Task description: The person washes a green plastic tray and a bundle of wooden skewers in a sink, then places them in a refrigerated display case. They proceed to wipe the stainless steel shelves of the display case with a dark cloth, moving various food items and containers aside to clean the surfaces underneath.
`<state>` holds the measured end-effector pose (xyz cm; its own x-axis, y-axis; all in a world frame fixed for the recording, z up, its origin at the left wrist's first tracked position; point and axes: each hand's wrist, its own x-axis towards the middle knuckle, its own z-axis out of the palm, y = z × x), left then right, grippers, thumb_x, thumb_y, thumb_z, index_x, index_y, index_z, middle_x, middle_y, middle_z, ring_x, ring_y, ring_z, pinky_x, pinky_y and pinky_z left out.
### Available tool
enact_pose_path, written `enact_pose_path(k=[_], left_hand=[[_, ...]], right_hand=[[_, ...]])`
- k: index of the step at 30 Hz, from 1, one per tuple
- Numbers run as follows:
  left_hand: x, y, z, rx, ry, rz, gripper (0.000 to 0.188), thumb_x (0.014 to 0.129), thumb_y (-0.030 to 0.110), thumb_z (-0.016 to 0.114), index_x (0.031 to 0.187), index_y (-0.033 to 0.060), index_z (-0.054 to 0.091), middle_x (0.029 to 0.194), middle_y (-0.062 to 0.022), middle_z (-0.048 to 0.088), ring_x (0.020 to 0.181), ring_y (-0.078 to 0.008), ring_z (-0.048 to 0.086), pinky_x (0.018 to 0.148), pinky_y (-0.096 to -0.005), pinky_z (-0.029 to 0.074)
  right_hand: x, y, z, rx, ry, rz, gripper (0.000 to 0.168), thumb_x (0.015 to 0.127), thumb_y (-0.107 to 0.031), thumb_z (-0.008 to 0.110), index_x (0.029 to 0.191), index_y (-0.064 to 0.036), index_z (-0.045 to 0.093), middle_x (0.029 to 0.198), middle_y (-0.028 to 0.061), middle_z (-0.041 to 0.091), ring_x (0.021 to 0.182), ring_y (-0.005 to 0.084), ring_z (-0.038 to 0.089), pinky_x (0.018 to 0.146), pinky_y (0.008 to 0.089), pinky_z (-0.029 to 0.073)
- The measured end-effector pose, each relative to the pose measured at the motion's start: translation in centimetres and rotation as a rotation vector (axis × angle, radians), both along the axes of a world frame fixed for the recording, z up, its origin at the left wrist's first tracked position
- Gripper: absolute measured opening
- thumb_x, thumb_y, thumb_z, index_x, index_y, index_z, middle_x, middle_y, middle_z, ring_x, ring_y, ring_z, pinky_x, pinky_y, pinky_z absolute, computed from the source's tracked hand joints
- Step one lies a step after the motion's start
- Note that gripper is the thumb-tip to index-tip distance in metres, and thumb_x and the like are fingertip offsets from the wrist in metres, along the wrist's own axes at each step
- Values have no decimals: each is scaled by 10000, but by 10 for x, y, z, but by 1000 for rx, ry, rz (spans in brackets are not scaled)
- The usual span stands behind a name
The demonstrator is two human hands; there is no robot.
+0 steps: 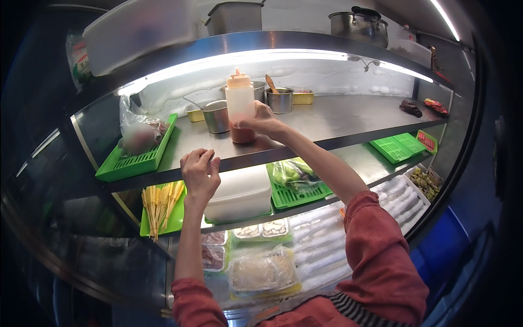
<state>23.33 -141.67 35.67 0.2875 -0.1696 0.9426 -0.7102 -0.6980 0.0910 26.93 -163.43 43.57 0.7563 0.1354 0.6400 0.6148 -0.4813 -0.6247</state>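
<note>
My right hand (pixel 263 120) is closed around a translucent plastic squeeze bottle (pixel 240 102), upright over the steel shelf (pixel 327 118), with red sauce in its lower part and an orange-tinted nozzle cap. Whether its base touches the shelf I cannot tell. My left hand (pixel 200 169) is raised near the shelf's front edge, fingers curled, and nothing shows in it. Behind the bottle stand a steel pot (pixel 216 116) with a utensil handle and another steel pot (pixel 280 101) with a wooden-handled utensil. A green slotted tray (pixel 126 165) with bagged food lies on the left.
Below are skewers (pixel 157 204) on a green tray, a white lidded container (pixel 239 194) and bagged green vegetables (pixel 292 173). Lower down, packed food trays (pixel 261 272) lie beside frosted cooling pipes (pixel 318 241). A large pot (pixel 359 28) and bins stand on the top shelf.
</note>
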Motion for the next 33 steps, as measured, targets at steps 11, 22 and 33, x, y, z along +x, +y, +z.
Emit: enact_pose_path(k=[11, 22, 33], left_hand=[[-1, 0, -2, 1, -43, 18, 161, 749, 137, 590, 874, 44, 628, 851, -85, 578, 808, -253, 532, 783, -347, 361], [2, -3, -3, -17, -28, 1, 182, 719, 145, 617, 868, 42, 622, 846, -75, 577, 817, -251, 536, 808, -357, 358], [1, 2, 0, 17, -49, 55, 166, 772, 170, 567, 883, 60, 624, 859, -73, 579, 808, -250, 527, 796, -349, 359]], right_hand=[[-191, -92, 119, -13, -266, -12, 567, 672, -254, 732, 1122, -16, 484, 970, 76, 594, 919, 163, 561, 832, 302, 437], [-75, -90, 229, -72, -144, -200, 344, 735, -308, 689, 924, -32, 612, 791, 61, 621, 648, 129, 576, 552, 269, 463], [-88, -48, 150, -541, -1210, -406, 274, 801, -282, 616, 925, -43, 563, 553, 81, 560, 497, 180, 565, 540, 316, 445]])
